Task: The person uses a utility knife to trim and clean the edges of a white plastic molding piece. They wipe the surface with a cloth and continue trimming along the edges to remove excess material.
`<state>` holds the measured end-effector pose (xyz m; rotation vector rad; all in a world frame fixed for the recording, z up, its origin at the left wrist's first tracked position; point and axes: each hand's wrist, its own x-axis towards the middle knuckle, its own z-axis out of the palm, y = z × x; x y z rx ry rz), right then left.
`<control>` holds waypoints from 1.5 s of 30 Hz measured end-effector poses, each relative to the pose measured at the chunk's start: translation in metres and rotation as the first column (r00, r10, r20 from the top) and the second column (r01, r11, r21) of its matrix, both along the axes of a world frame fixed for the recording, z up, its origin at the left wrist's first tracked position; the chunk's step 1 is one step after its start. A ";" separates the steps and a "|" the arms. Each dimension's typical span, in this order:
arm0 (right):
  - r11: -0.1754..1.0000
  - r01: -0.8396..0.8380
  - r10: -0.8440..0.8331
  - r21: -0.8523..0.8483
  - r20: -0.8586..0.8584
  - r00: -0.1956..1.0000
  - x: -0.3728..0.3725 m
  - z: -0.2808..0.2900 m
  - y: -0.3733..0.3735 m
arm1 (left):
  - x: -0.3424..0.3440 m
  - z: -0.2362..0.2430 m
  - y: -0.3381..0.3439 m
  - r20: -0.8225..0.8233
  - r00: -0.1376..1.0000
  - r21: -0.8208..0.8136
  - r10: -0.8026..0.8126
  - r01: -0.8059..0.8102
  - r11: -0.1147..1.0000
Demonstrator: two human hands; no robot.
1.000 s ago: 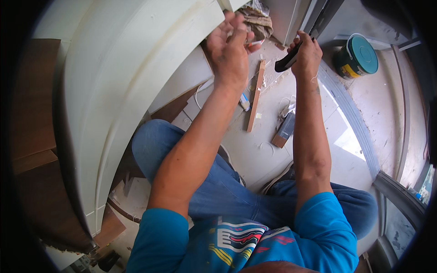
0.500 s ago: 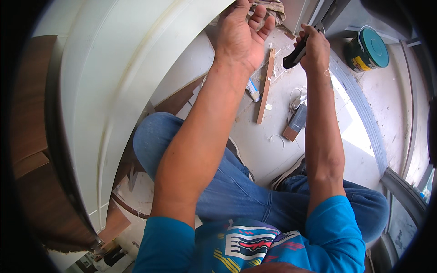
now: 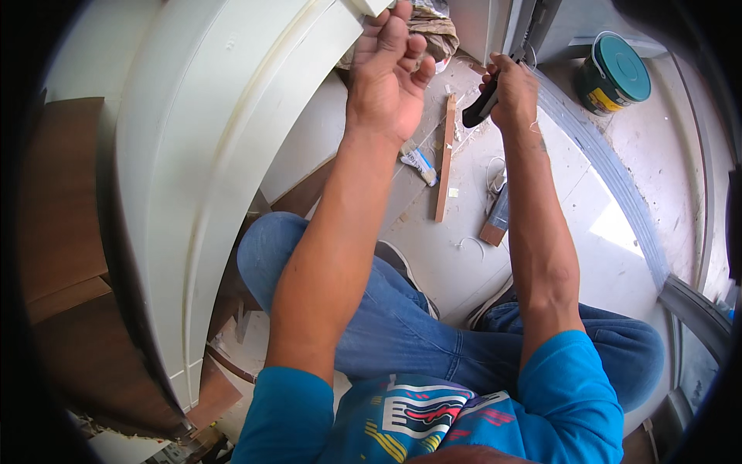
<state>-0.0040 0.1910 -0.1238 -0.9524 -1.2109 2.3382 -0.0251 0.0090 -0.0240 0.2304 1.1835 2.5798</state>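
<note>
My left hand (image 3: 386, 85) is palm up at the edge of a large white moulded panel (image 3: 193, 155). Its fingers are bent but apart, the tips close to or touching the edge, with nothing visibly held. My right hand (image 3: 513, 97) is closed round a long black-handled tool (image 3: 477, 110), whose far end is partly hidden by the fingers. A crumpled beige cloth (image 3: 437, 42) lies beyond my left hand. Below both hands, a thin wooden strip (image 3: 446, 162) lies on the pale tiled floor (image 3: 417, 232), beside a white and blue tube (image 3: 418, 164).
My crossed legs (image 3: 402, 325) occupy the near floor. A brown-ended grey block (image 3: 495, 216) with cord lies by my right forearm. A green lidded bucket (image 3: 617, 69) stands beyond a metal track (image 3: 626, 209). Brown boards (image 3: 66, 216) flank the panel at left; a metal frame (image 3: 692, 325) is at right.
My left hand rose and moved right, then came back down and left, its fingers shifting at the panel edge. My right hand moved slightly, still gripping the black tool. The whole view shifted.
</note>
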 end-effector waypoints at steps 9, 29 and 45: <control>0.596 -0.303 -0.103 0.744 0.444 0.890 0.005 -0.074 0.027 | 0.023 0.016 0.009 -0.076 0.958 -0.288 0.276 -0.286 0.914; 0.561 -0.513 -0.214 0.650 0.712 0.669 0.067 -0.141 0.037 | 0.017 0.020 0.017 -0.275 0.861 -0.378 0.428 -0.506 0.775; 0.618 0.211 -0.370 0.757 0.043 0.928 0.001 -0.081 0.060 | 0.070 0.067 0.042 -0.690 0.667 -0.354 0.282 -0.650 0.672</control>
